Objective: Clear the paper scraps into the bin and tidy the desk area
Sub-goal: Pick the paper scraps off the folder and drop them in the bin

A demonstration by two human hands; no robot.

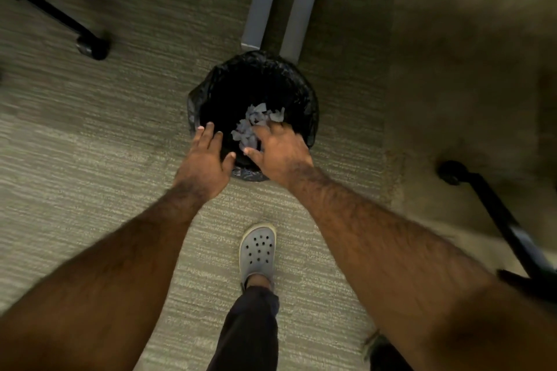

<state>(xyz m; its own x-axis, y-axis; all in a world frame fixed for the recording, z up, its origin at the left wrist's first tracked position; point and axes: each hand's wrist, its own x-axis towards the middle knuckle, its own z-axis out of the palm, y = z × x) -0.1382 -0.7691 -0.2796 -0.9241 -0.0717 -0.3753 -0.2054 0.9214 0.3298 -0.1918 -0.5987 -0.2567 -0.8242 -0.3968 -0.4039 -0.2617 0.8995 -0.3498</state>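
Note:
A round black bin lined with a black bag stands on the carpet below me. Several pale paper scraps hang in the air over its mouth, just off my fingertips. My left hand is spread flat over the bin's near left rim, fingers apart, nothing in it. My right hand is over the near right rim, fingers spread downward, with scraps at its fingertips; I cannot tell whether any scrap still touches them.
Two grey desk legs stand right behind the bin. A black chair leg with a caster is far left, another chair base at the right. My foot in a grey clog is on the carpet near the bin.

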